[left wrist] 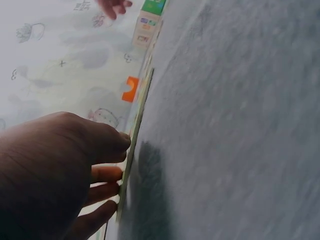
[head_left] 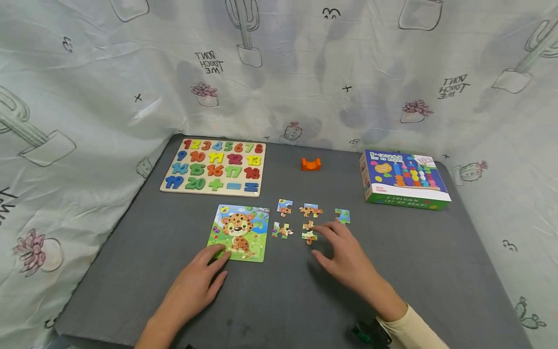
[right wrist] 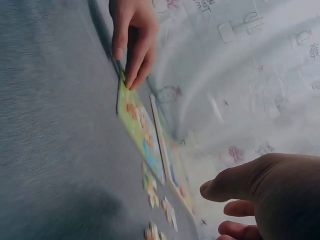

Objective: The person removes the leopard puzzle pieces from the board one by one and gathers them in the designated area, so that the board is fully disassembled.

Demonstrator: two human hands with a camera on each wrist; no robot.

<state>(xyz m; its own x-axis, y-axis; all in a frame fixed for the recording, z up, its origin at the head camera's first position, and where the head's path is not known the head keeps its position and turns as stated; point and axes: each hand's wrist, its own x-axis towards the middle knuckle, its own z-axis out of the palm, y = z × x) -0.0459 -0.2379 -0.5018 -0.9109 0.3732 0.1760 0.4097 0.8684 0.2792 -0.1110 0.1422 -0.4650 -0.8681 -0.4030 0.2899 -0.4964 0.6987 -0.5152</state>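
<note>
A square leopard picture board (head_left: 257, 242) lies flat in front of me. My left hand (head_left: 196, 283) rests its fingertips on the board's near left corner, fingers loosely extended. Right of the board are loose jigsaw pieces: a sky piece (head_left: 285, 206), a spotted piece (head_left: 309, 210), a blue-green corner piece (head_left: 343, 216) and a green piece (head_left: 282, 231). Two pieces stand in a short column, the lower one (head_left: 309, 236) near my right hand (head_left: 348, 259). That hand hovers with its index fingertip beside them, thumb spread apart, holding nothing.
Behind the picture board lies a wooden number board (head_left: 209, 167) with coloured numerals. An orange block (head_left: 311, 164) sits at the back middle. On the back right is a bead-set box (head_left: 405, 179). A patterned cloth (head_left: 305, 63) hangs behind the grey table (head_left: 270, 310).
</note>
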